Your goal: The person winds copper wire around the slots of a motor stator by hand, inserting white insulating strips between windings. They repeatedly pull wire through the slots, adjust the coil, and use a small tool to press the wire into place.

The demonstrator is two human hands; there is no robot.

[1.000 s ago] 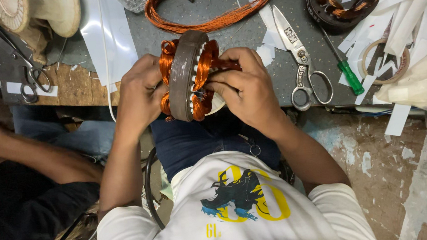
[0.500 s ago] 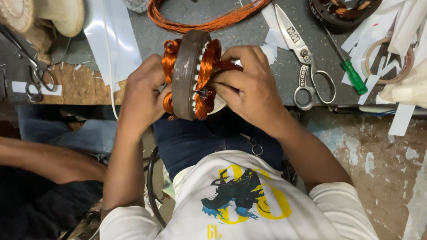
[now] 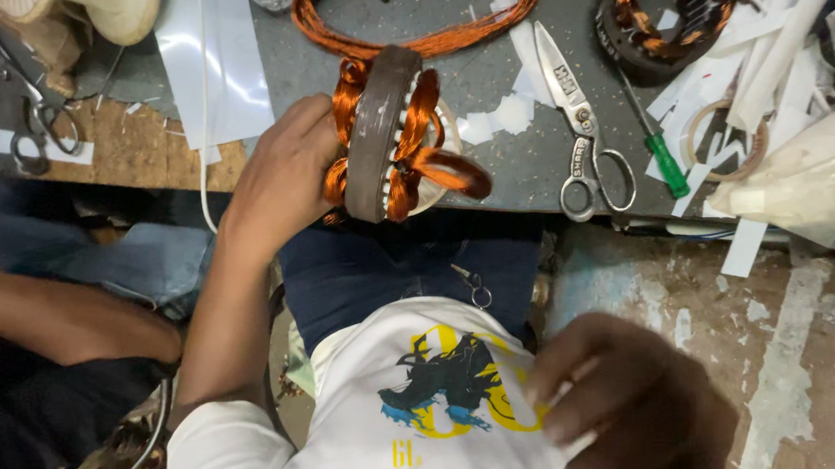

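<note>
My left hand [image 3: 281, 180] grips a grey motor stator [image 3: 376, 134] wound with orange copper coils, holding it on edge at the near rim of the grey table [image 3: 516, 174]. A loop of copper coil hangs out of the stator's right side. My right hand [image 3: 635, 400] is low at the lower right, blurred, in front of my white printed shirt and away from the stator. Its fingers are curled, and I cannot tell whether they hold anything.
Large scissors [image 3: 576, 125] and a green-handled screwdriver [image 3: 667, 163] lie right of the stator. A second stator [image 3: 666, 11] sits at the back right among paper strips. A loose copper wire coil [image 3: 423, 38] lies behind. Another person's arm [image 3: 61, 323] rests at the left.
My right hand has let go of the stator and dropped to my lap side. The left hand alone holds the stator now.
</note>
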